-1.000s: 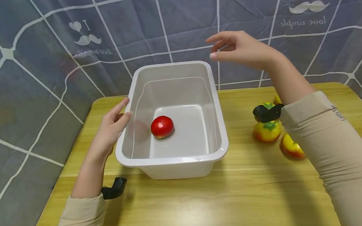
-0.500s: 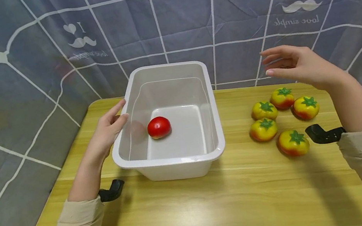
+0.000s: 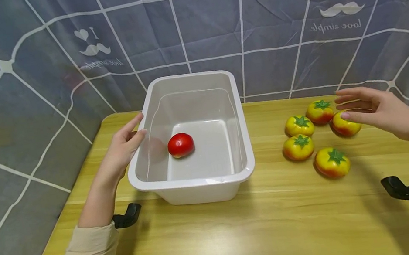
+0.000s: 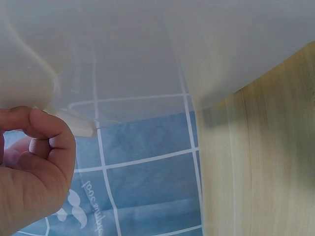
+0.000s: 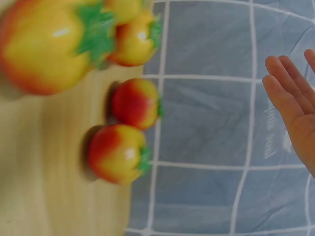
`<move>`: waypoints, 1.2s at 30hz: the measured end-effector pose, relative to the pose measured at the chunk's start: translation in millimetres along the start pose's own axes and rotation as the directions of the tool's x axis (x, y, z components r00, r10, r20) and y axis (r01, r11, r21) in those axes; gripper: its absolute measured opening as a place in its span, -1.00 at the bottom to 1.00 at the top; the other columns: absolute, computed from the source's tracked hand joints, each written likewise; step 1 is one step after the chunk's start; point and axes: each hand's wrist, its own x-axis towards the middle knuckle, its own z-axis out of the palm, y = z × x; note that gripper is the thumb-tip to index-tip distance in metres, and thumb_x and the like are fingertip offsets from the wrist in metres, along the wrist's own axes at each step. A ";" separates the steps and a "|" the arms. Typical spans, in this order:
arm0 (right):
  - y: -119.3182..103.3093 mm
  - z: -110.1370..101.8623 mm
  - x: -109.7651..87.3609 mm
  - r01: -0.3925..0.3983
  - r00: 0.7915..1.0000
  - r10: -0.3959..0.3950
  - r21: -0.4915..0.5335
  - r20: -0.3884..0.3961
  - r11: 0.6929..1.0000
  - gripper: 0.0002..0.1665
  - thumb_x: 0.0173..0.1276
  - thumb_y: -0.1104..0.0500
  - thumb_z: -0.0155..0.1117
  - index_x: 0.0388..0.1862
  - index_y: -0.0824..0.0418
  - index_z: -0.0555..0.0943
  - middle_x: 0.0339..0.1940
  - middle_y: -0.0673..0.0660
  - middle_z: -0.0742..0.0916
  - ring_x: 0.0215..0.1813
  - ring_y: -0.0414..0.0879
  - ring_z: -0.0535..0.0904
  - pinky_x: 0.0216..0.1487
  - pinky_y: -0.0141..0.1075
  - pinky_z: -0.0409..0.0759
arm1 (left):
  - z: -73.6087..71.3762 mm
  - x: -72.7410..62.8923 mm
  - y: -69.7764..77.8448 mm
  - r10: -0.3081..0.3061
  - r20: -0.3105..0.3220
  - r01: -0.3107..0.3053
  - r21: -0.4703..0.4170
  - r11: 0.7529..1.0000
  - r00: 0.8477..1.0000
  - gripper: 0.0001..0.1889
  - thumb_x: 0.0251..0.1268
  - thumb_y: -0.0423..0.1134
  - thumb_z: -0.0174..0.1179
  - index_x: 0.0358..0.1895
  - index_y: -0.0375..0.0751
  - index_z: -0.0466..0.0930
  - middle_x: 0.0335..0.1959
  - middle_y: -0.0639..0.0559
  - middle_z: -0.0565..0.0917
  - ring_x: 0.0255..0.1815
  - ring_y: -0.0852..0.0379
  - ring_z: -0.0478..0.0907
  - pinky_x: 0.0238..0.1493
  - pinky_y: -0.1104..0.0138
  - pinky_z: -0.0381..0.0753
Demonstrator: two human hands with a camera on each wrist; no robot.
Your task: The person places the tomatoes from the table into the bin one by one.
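A white plastic basin (image 3: pixel 194 183) stands on the wooden table, and a round red fruit (image 3: pixel 180 144) lies inside it, left of the middle. My left hand (image 3: pixel 122 148) holds the basin's left rim between thumb and fingers; the left wrist view shows those curled fingers (image 4: pixel 49 130) at the rim. Off to the right, several yellow-and-red fruits with green leafy tops lie on the table. My right hand (image 3: pixel 381 112) hovers by the rightmost of these fruits (image 3: pixel 345 125), partly covering it in the head view. Its fingers are loosely bent and hold nothing; the right wrist view shows it apart from the fruits.
The wooden table (image 3: pixel 221 239) reaches back to a blue-grey curtain (image 3: pixel 209 25) with white lines, which also hangs along the left side. A front fruit (image 3: pixel 332 162) sits slightly apart from the others. Black camera mounts (image 3: pixel 127 216) project from both wrists.
My right hand has swung from beside the basin's back right corner to the right and then down toward the fruits, uncovering them. The left hand and basin keep their places.
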 end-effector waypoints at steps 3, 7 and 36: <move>12.3 4.0 -11.2 -0.002 1.000 0.002 0.020 -0.006 1.000 -0.40 0.28 0.42 0.17 0.31 0.24 0.34 0.02 -0.25 0.56 -0.02 -0.45 0.51 -0.17 -0.59 0.50 | 0.4 -0.5 -0.4 -0.002 0.004 0.002 -0.008 1.000 1.000 -0.40 0.45 -0.21 -0.07 0.47 -0.19 -0.02 0.01 -0.47 0.40 -0.16 0.15 0.56 -0.22 0.43 0.59; 30.1 11.0 -25.6 -0.054 0.999 0.053 0.057 0.011 0.997 -0.40 0.29 0.41 0.16 0.31 0.21 0.33 0.03 -0.28 0.55 -0.01 -0.48 0.50 -0.18 -0.56 0.52 | 0.5 -1.8 -0.8 -0.003 0.001 0.003 -0.014 1.000 1.000 -0.40 0.44 -0.21 -0.07 0.47 -0.19 -0.02 0.01 -0.47 0.41 -0.16 0.16 0.56 -0.22 0.42 0.59; 95.7 42.4 -69.5 -0.092 0.969 0.040 0.208 0.242 0.974 -0.21 0.18 0.46 0.24 0.36 0.45 0.15 0.18 -0.40 0.41 0.12 -0.58 0.34 -0.02 -0.60 0.42 | 1.0 0.3 0.8 -0.004 -0.006 0.004 0.005 1.000 1.000 -0.41 0.44 -0.22 -0.07 0.47 -0.20 -0.02 0.04 -0.53 0.40 -0.15 0.14 0.56 -0.23 0.41 0.59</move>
